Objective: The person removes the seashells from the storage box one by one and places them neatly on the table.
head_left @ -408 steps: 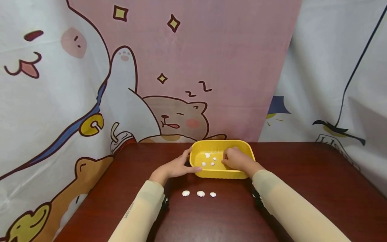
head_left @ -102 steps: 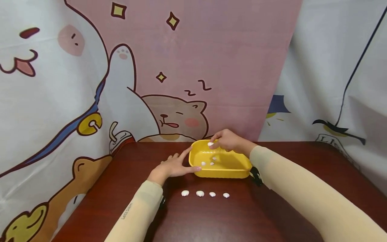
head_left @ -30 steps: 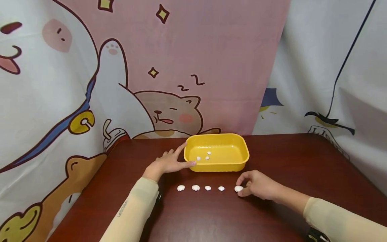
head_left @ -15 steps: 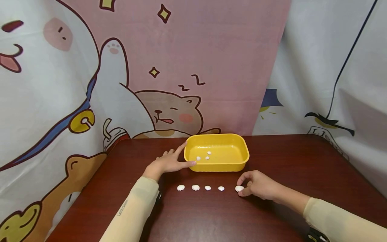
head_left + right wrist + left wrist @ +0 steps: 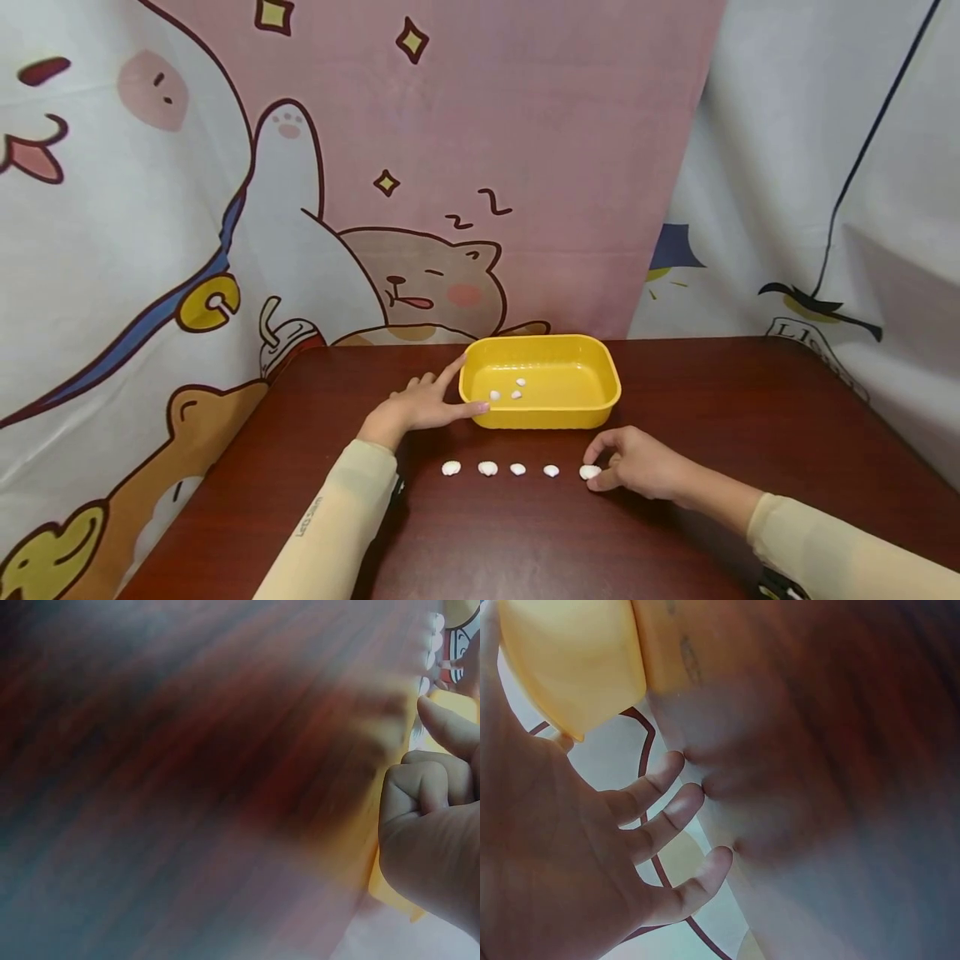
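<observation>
- White ridged shell [image 5: 589,472]: at the right end of a row of four white shells [image 5: 487,469], on or just above the dark red-brown table [image 5: 480,542]; right hand [image 5: 637,462] pinches its edge, probably for fine placing.
- Yellow rounded rectangular tray [image 5: 540,418], behind the row: holds three small white shells [image 5: 516,395]; left hand [image 5: 420,407] spans its corner, thumb and forefinger wide, likely steadying it.
- Only the left wrist view shows three fingertips [image 5: 688,799] meeting the table; the right wrist view reveals folded fingers [image 5: 412,787].
</observation>
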Motion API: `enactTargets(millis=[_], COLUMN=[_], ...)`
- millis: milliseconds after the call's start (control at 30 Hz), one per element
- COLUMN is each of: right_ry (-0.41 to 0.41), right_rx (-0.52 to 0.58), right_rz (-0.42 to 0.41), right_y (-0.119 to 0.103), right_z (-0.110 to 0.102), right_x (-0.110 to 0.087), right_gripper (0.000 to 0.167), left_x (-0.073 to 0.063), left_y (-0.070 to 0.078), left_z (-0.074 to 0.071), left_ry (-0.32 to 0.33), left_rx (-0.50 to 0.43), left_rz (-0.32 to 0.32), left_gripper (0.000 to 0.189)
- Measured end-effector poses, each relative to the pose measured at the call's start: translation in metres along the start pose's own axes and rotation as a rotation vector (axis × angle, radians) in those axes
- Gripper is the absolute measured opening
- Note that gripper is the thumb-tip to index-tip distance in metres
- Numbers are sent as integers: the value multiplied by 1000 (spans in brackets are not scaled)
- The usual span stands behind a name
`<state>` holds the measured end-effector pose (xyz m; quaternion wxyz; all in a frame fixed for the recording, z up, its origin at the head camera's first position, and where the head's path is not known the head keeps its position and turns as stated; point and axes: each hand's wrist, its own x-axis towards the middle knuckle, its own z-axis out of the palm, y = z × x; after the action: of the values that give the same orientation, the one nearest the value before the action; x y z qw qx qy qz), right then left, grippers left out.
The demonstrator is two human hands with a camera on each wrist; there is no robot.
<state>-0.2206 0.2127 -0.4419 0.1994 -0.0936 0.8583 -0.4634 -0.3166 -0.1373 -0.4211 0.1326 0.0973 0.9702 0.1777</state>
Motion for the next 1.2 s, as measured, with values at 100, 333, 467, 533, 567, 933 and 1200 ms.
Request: enactTargets(millis=[100,333,467,533,567,933,1200], right_ry=[2,9,12,15,18,24,18], right_rx=[-5,-18,-15,-20,-23,-31,-27], right_rz=[1,3,4,-1,-4,5,-11], right_y=[0,0,0,0,0,-4,-6], right_z=[1,2,2,2,2,4,4], right_x=[1,2,2,2,2,1,1], right_gripper=[26,26,26,26,26,27,28], left_x=[0,-1,0,0,1,-1,-1], left_y=[1,1,1,1,1,-1,0], left_z=[0,-2,-2,-1,-1,0,-1], left_ry=[-2,-5,-6,-7,-6,-6,-7], left_rx=[1,-14,-15,-11,-10,-8,-18], left_rz=[2,0,1,0,0,-1,-1], left_gripper=[108,109,109,108,108,109,109])
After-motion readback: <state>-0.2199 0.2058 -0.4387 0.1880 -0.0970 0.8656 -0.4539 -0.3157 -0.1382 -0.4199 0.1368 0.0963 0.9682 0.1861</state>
